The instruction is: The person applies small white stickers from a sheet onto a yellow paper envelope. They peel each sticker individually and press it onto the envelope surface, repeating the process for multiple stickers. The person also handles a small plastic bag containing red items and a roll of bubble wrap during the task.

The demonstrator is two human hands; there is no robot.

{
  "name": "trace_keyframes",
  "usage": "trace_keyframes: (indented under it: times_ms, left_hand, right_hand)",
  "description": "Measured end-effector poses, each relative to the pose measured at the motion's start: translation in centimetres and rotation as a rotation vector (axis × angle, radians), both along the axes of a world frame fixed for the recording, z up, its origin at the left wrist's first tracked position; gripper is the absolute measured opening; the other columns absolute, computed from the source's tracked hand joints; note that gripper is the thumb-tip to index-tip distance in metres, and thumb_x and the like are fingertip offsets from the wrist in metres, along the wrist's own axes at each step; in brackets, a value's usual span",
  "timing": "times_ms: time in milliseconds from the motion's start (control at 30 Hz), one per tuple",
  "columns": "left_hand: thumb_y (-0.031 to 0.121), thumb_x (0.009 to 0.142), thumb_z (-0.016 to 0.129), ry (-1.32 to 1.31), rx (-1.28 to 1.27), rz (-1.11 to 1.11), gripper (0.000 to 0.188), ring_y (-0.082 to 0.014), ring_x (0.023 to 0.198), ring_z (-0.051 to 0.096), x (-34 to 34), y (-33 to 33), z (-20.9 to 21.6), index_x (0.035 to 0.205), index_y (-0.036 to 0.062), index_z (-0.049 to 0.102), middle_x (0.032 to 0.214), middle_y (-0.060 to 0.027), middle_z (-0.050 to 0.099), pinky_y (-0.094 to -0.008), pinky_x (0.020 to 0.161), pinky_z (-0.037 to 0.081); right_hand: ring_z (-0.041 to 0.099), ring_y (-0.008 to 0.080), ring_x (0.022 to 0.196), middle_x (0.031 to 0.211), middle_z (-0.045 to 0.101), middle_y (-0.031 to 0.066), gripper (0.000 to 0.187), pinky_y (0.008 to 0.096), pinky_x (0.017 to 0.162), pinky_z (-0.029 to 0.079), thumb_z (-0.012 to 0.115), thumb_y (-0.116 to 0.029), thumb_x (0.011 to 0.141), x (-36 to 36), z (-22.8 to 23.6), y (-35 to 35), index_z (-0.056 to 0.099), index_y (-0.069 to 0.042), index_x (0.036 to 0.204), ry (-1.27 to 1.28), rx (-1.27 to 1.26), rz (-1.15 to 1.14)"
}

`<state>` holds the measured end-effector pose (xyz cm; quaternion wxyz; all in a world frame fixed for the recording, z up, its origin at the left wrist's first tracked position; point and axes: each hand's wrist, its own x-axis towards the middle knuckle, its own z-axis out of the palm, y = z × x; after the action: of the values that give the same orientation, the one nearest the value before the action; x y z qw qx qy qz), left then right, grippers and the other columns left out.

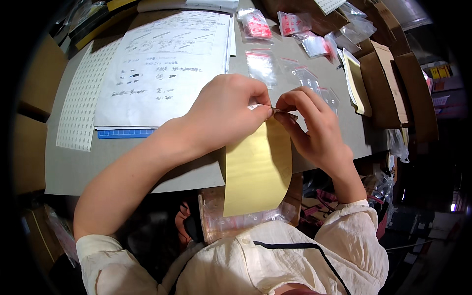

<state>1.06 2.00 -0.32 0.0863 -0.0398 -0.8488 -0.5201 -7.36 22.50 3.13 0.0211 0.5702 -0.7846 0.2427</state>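
A yellow sheet of paper (258,164) hangs from my fingertips over the table's front edge, its lower end above a box by my lap. My left hand (228,108) is closed, thumb and forefinger pinching the sheet's top edge. Right beside it, my right hand (317,123) pinches the same edge near its right corner, where the paper curls. The fingertips of both hands almost meet. Whether something small is also held between them I cannot make out. Just beyond the hands lies a clear zip bag (261,66), with several small bags holding round white dots (307,78) to its right.
Handwritten papers (162,73) on a blue board (125,133) cover the table's left, beside a sheet of small printed labels (81,98). Bundles of red-and-clear zip bags (255,24) lie at the back. Cardboard boxes (383,83) stand right. An open box (211,221) with plastic bags sits below the edge.
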Motion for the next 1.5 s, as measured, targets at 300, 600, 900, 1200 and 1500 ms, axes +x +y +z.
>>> trace_keyframes:
  times_ms: [300, 600, 900, 1200, 1500]
  left_hand:
    - [0.016, 0.088, 0.073, -0.353, 0.291, -0.027, 0.022, -0.0111, 0.074, 0.065, -1.0, -1.3, 0.7, 0.092, -0.0052, 0.077, 0.08, -0.007, 0.074, -0.0259, 0.069, 0.052]
    - [0.014, 0.085, 0.072, -0.468, 0.502, -0.076, 0.02, -0.0097, 0.067, 0.062, -1.2, -2.1, 0.6, 0.089, -0.0051, 0.076, 0.075, -0.0052, 0.07, -0.0253, 0.061, 0.049]
    - [0.018, 0.089, 0.069, -0.367, 0.248, -0.047, 0.022, -0.0103, 0.07, 0.063, -1.3, -1.6, 0.1, 0.09, -0.0038, 0.076, 0.077, -0.0051, 0.071, -0.0273, 0.066, 0.051]
    - [0.023, 0.089, 0.064, -0.192, -0.022, -0.088, 0.029, -0.0342, 0.08, 0.071, -0.7, -0.8, 0.1, 0.094, -0.0024, 0.076, 0.085, -0.0196, 0.074, -0.0402, 0.078, 0.055]
    - [0.024, 0.089, 0.063, -0.137, -0.077, -0.063, 0.029, -0.0366, 0.088, 0.072, -0.3, -0.5, -0.1, 0.094, -0.0016, 0.076, 0.092, -0.0195, 0.075, -0.0428, 0.083, 0.055]
  right_hand:
    - [0.066, 0.0266, 0.093, 0.103, 0.065, 0.0104, 0.035, 0.0387, 0.081, 0.056, 0.069, -0.006, 0.07, -0.8, 0.4, -0.3, 0.07, -0.003, 0.105, 0.742, -0.04, 0.233]
    - [0.066, 0.0281, 0.093, 0.105, 0.067, 0.0121, 0.026, 0.0423, 0.084, 0.055, 0.069, -0.013, 0.071, -1.7, 1.7, -0.7, 0.07, -0.002, 0.095, 0.787, -0.025, 0.451]
    - [0.066, 0.0178, 0.082, 0.091, 0.07, 0.0083, 0.016, 0.0308, 0.077, 0.053, 0.073, 0.004, 0.086, -5.9, 2.9, -3.2, 0.066, 0.004, 0.1, -0.133, -0.121, 0.123]
    - [0.065, 0.0196, 0.072, 0.082, 0.069, 0.0136, 0.02, 0.0336, 0.07, 0.052, 0.073, -0.012, 0.09, -12.3, -0.5, -6.6, 0.065, 0.004, 0.098, 0.018, 0.315, -0.098]
    - [0.064, 0.018, 0.067, 0.074, 0.069, 0.013, 0.032, 0.0339, 0.066, 0.051, 0.083, -0.025, 0.086, -13.1, 3.4, -4.7, 0.071, 0.004, 0.089, 0.139, 0.681, -0.304]
